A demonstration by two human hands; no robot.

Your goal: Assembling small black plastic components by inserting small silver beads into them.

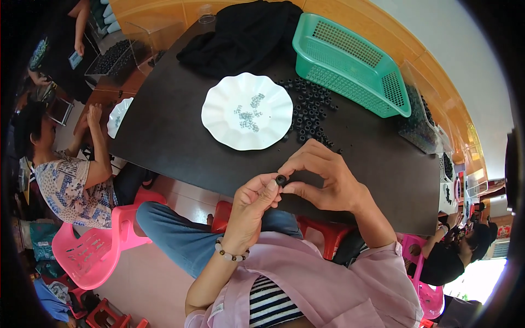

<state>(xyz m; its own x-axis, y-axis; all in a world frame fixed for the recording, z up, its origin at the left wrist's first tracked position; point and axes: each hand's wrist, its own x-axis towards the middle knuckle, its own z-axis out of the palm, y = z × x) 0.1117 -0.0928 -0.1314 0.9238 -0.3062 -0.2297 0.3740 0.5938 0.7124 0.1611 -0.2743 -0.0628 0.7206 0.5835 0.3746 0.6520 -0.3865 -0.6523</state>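
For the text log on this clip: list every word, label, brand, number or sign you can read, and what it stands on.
No text can be read.
Pale tag on the pink shirt: too small.
Light-blue card by the standing person's hand: too small.
Red patch at far right, perhaps a sign: too small and blurred.
White plate, green basket, black ring at the left hand: no lettering visible.

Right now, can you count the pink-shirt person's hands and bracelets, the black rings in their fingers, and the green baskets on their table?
Hands: 2, left hand and right hand
Beaded bracelet: 1
Held black ring: 1
Green basket: 1
Total: 5
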